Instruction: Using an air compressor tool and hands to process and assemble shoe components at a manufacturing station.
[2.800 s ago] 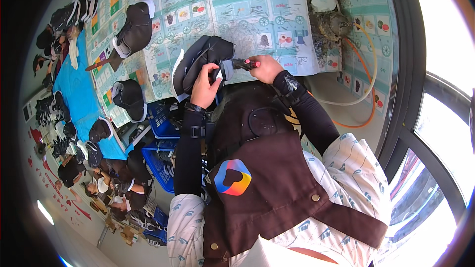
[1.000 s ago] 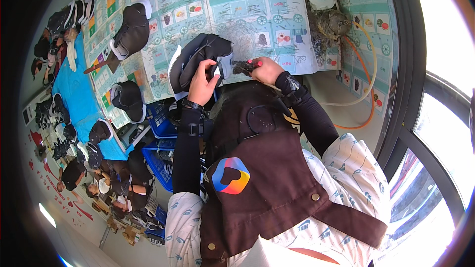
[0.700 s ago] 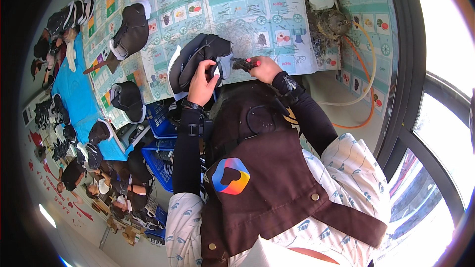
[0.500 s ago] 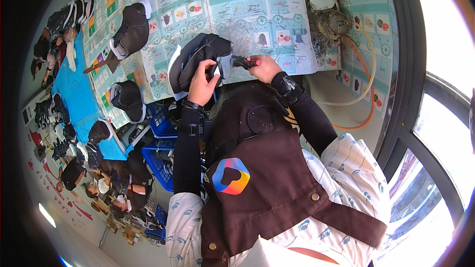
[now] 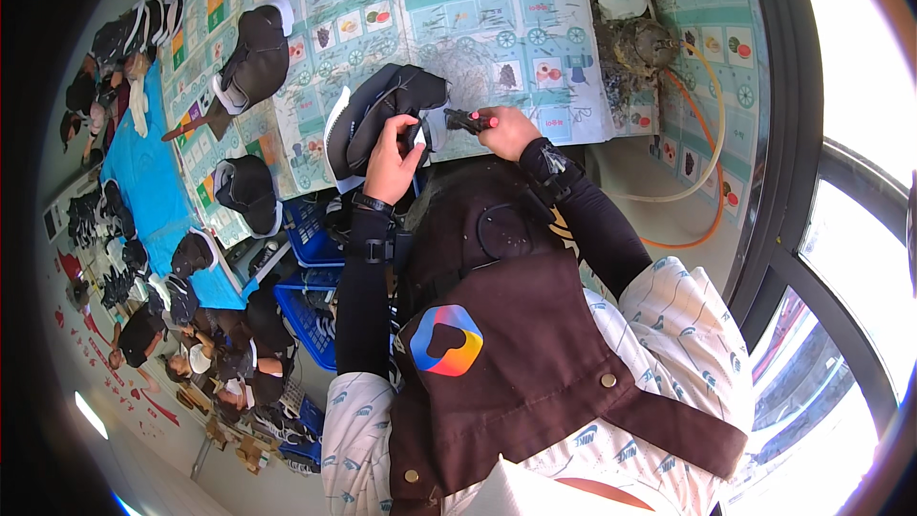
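From my end of the link, I have the left hand (image 5: 389,164) closed around the near side of a black shoe (image 5: 401,96), thumb and fingers pinching it, a small white patch showing beside the thumb. The shoe sits at the near edge of the table (image 5: 535,10), roughly midway across it, white sole toward the left and grey lining toward the right. My right hand (image 5: 511,134) is wrapped around a dark tool (image 5: 465,121) with red ends, pointed left at the grey lining; whether its tip touches, I cannot tell. Farther left I see another black shoe (image 5: 260,55), with a brown-handled tool (image 5: 194,127) next to it, and a third black shoe (image 5: 245,191) nearer me. Below the table's near edge is a blue basket (image 5: 312,241). To the far right sit a grimy round device (image 5: 642,44) and an orange hose (image 5: 716,172). At left, co-workers (image 5: 224,363) appear beyond a blue sheet (image 5: 153,158).
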{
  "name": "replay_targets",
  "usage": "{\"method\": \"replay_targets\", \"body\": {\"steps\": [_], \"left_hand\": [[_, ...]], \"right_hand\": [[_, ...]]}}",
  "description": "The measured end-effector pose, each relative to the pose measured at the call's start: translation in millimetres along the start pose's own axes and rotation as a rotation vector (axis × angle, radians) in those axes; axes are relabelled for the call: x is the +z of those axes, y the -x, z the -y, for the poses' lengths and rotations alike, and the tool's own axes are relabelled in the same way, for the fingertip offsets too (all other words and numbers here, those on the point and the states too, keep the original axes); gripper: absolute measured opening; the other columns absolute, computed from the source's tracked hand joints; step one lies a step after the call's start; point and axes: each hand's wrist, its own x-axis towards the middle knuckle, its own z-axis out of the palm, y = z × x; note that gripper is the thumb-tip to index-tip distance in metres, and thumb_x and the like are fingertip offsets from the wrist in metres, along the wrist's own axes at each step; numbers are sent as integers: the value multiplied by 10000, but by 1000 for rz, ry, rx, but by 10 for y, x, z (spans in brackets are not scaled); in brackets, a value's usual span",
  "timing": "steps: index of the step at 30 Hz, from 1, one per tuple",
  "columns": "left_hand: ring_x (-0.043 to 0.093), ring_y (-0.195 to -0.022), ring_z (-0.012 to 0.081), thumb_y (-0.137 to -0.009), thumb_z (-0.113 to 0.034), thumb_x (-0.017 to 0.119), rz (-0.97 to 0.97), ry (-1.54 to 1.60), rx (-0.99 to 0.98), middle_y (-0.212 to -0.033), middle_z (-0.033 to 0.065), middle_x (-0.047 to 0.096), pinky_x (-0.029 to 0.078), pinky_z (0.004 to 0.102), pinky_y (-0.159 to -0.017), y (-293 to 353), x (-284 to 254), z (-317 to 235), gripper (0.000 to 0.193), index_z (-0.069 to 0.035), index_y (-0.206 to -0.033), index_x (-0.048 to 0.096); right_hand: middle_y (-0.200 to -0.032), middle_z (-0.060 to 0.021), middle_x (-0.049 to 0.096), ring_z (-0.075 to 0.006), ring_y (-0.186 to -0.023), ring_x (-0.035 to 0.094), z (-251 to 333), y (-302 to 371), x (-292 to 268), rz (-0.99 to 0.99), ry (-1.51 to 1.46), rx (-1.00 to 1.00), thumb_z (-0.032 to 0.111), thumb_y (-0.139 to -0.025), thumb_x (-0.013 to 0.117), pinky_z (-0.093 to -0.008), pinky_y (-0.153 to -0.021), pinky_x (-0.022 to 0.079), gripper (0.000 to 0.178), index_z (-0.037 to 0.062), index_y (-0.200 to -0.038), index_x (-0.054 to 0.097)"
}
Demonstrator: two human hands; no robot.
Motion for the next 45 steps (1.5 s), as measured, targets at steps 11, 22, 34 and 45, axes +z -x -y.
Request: {"method": "replay_targets", "body": {"steps": [11,22,34,45], "left_hand": [[642,-883,112,-936,5,673,2,-48,61,-1172,88,588,533,266,-775,-6,-7,6,440,-66,-1325,480],[638,-1098,337,-977,-74,604,-293,-211,136,-1261,148,637,504,383,-920,-160,-240,-72,375,-83,-1349,550],[534,-1251,388,-1009,-14,452,-225,-451,257,-1346,191,551,417,415,-1069,-230,-975,299,420,-88,-1415,528],[644,-665,157,-981,-22,498,-412,231,-358,-993,107,634,551,292,-574,-485,-1298,281,381,-22,-1353,579]], "right_hand": [[-949,-275,694,-466,-941,654,62,-7,-11,-7,35,-65,220,-835,572,-528,-853,517,321,39,-1044,736],[-986,-235,711,-443,-978,657,-3,35,-204,7,-15,-46,211,-842,617,-497,-861,522,341,54,-1138,679],[-929,-114,744,-333,-911,699,-252,108,-571,-159,-201,20,180,-854,638,-396,-819,522,217,68,-1038,657],[-996,-166,736,-381,-984,687,-253,156,-500,-326,-95,-24,122,-839,637,-445,-879,516,302,61,-1135,640]]}}
